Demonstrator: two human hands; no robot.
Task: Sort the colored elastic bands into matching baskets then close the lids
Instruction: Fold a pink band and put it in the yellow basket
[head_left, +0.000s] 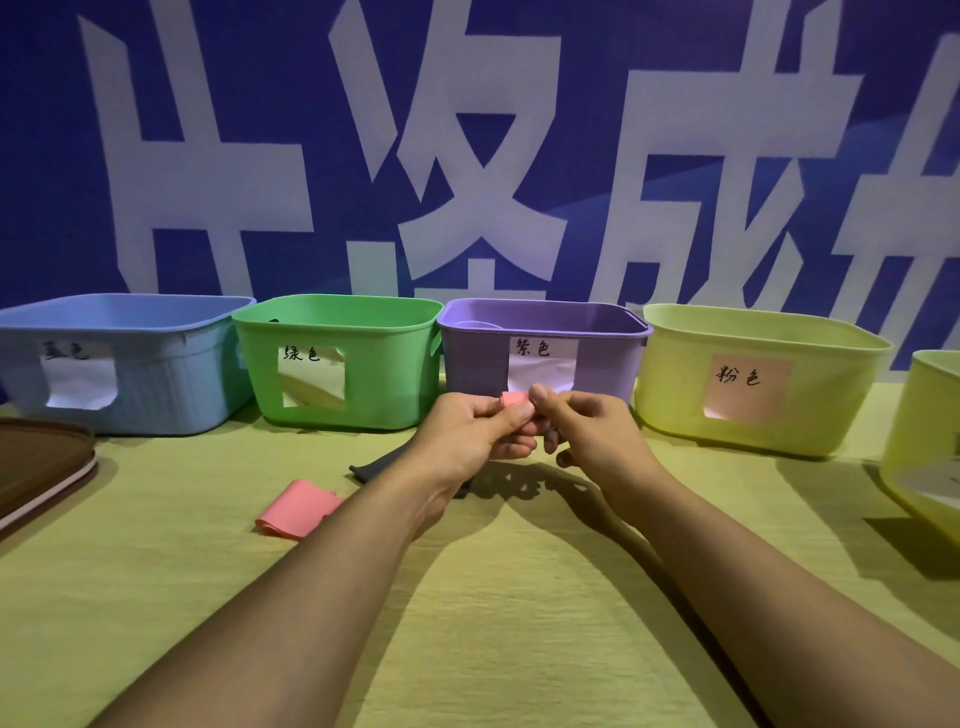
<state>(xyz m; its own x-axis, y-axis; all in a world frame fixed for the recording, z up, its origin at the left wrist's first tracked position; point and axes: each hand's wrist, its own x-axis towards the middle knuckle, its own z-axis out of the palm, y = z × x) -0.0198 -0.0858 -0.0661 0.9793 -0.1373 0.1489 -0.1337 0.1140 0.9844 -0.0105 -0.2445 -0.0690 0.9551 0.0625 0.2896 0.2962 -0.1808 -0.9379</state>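
Observation:
Both hands meet in front of the purple basket. My left hand and my right hand together pinch a small folded pink band, of which only the top edge shows between the fingers. A second pink band lies flat on the table to the left of my left forearm. A dark grey band lies partly hidden under my left wrist. Along the back stand a blue basket, a green basket, the purple one and a yellow-green basket with a pink label.
Another yellow-green basket is cut off at the right edge. A brown lid lies at the left edge of the yellow-green tablecloth. A blue banner with large white characters hangs behind the baskets.

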